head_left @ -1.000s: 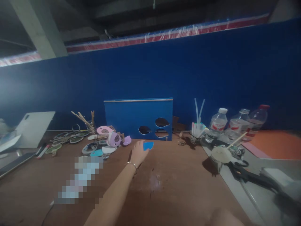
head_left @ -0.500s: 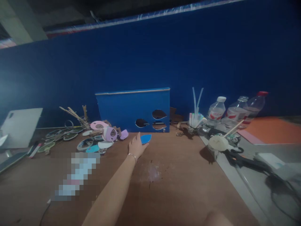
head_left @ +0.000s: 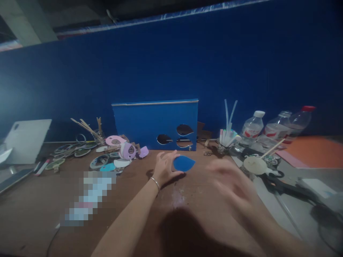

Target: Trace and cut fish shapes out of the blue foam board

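Observation:
My left hand (head_left: 166, 168), with a bracelet at the wrist, grips the rounded end of a blue teardrop-shaped piece (head_left: 184, 163) between thumb and fingers. The piece's point faces right. Behind it stands a blue board (head_left: 144, 123) with several teardrop-shaped holes cut in its lower right part. To the right of the piece, apart from it, my right hand (head_left: 230, 180) is smeared by motion; whether it holds anything is unclear.
Pink and purple cut-outs (head_left: 128, 150) and round pieces lie at the left, near wooden sticks (head_left: 87, 126). At the right are markers in a holder (head_left: 227, 137), plastic bottles (head_left: 252, 126), a bowl with a stick (head_left: 254, 165), a black tool with a cord (head_left: 292, 189) and orange sheets (head_left: 313, 151).
My right hand has come up into view from the bottom edge. The blue piece in my left hand now shows more of its face and sits a little farther right. The view has shifted slightly.

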